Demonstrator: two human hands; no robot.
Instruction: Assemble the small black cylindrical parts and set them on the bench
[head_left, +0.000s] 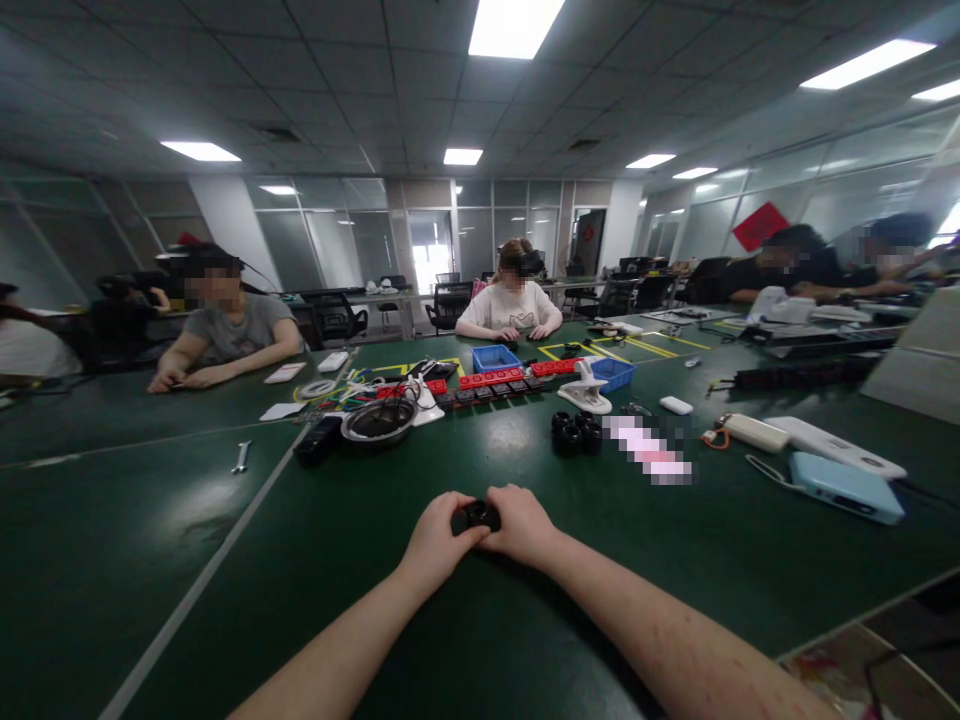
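Observation:
A small round black part with a ring-shaped top is held between both hands, low over the green table. My left hand grips it from the left, thumb and fingers closed on its side. From the right my right hand closes round the same part, its thumb meeting the left thumb at the near side. Beyond the hands, slightly right, several similar black round parts stand in a cluster. The underside of the held part is hidden.
A wrench lies at left. Further back are a round black pan-like object, red strips, a white clamp and blue trays. At right lie a light blue box and a white device. Other people sit around.

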